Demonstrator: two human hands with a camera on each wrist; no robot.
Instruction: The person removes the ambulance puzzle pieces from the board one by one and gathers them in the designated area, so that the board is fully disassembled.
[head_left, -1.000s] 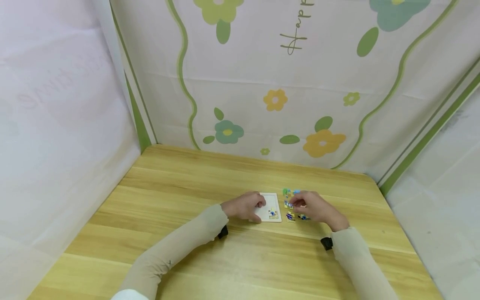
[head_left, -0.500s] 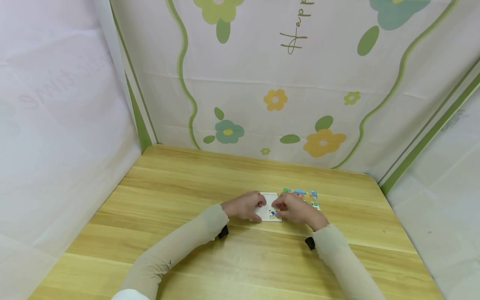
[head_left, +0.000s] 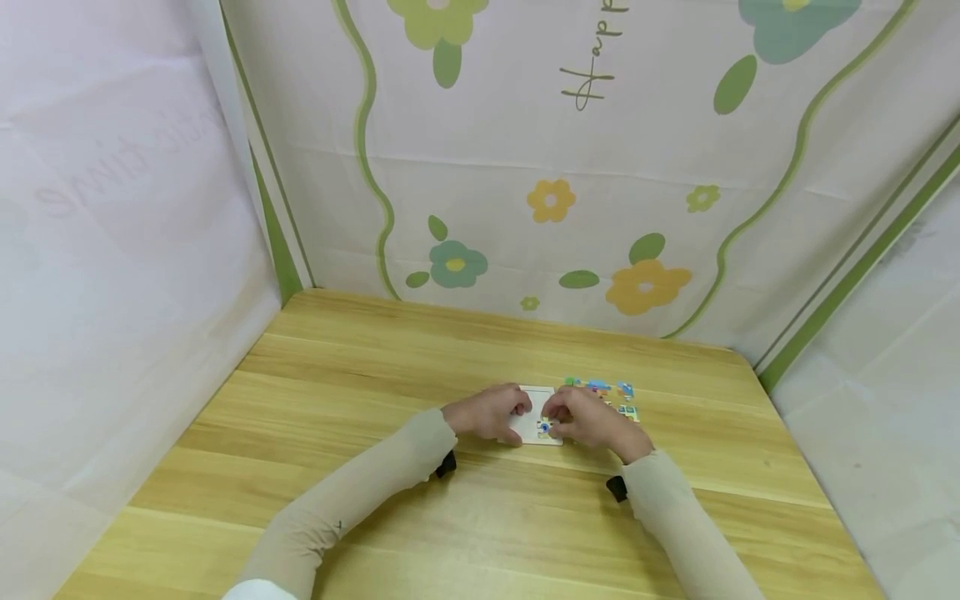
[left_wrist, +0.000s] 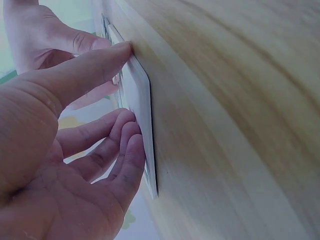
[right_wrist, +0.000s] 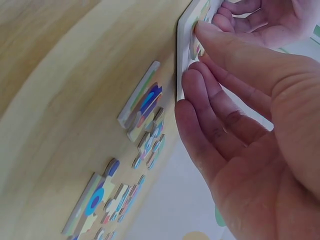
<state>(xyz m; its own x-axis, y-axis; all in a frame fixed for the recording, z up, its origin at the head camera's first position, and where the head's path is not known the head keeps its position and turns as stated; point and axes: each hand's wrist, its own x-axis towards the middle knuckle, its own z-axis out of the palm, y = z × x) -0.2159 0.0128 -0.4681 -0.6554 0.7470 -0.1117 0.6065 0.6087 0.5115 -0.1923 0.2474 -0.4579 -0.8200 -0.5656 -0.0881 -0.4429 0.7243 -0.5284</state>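
Observation:
A small white jigsaw board (head_left: pixel 537 398) lies on the wooden table. On its left part rests my left hand (head_left: pixel 487 412); in the left wrist view the thumb touches near one corner and the bent fingertips lie on the board's face. My right hand (head_left: pixel 592 421) is over the board's right part, thumb and index finger pinching a jigsaw piece (right_wrist: pixel 202 49), which is mostly covered by the fingers. A piece with a blue round shape (head_left: pixel 544 427) shows in the board's lower right, next to the right fingertips.
Right of the board lie several loose jigsaw pieces (head_left: pixel 625 390), partly hidden by my right hand. In the right wrist view they lie flat in rough rows, such as a piece with a blue circle (right_wrist: pixel 95 200). A flowered cloth (head_left: pixel 480 208) hangs behind the table (head_left: pixel 480 517).
My right hand has moved left from the loose pieces to the board, then stayed there with its fingers at the lower-right part. My left hand has kept its place on the board.

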